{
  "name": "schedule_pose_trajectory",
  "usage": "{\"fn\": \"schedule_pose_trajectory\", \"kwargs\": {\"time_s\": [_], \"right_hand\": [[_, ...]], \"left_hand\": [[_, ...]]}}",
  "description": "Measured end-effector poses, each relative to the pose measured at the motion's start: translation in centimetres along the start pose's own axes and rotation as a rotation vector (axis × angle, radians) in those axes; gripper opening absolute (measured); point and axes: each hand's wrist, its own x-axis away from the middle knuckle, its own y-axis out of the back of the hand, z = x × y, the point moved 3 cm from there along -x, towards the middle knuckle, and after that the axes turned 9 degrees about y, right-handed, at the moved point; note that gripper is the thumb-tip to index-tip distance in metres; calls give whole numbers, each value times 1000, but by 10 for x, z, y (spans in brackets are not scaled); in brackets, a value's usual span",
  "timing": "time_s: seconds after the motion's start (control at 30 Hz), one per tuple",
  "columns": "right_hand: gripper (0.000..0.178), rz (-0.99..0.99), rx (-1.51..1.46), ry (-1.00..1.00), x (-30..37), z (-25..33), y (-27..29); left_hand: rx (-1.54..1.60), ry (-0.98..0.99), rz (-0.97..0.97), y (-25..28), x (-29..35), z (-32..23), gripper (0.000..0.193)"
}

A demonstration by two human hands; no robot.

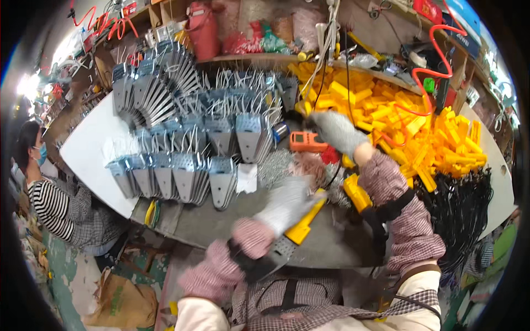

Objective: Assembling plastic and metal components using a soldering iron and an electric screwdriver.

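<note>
My left hand (284,207), in a pale grey glove, is closed around a yellow plastic piece (300,231) above the near part of the bench. Just below that piece lies a perforated grey metal plate (284,248). My right hand (338,131), gloved in grey too, reaches beside the orange meter (308,142); its fingers are smeared by motion, and whether they hold anything is hidden. A second yellow piece (357,193) sits below my right wrist. Between the hands is a pile of small silvery parts (276,168).
Rows of grey metal brackets with wires (221,179) fill the left side. Heaped yellow plastic pieces (381,110) cover the back right, above a bundle of black cables (461,215). A coiled red hose (430,71) hangs at right. Another person (52,193) sits at far left.
</note>
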Motion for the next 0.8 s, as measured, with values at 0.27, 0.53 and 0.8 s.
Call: {"fn": "schedule_pose_trajectory", "kwargs": {"time_s": [0.27, 0.53, 0.8], "right_hand": [[19, 221, 101, -3, -15, -49, -70], [24, 330, -41, -99, -41, -56, -61], [19, 239, 130, -57, -50, -30, -68]], "left_hand": [[-69, 91, -225, -29, 48, 143, 35], [-327, 280, -311, -12, 13, 142, 47], [-437, 304, -183, -28, 4, 142, 37]]}}
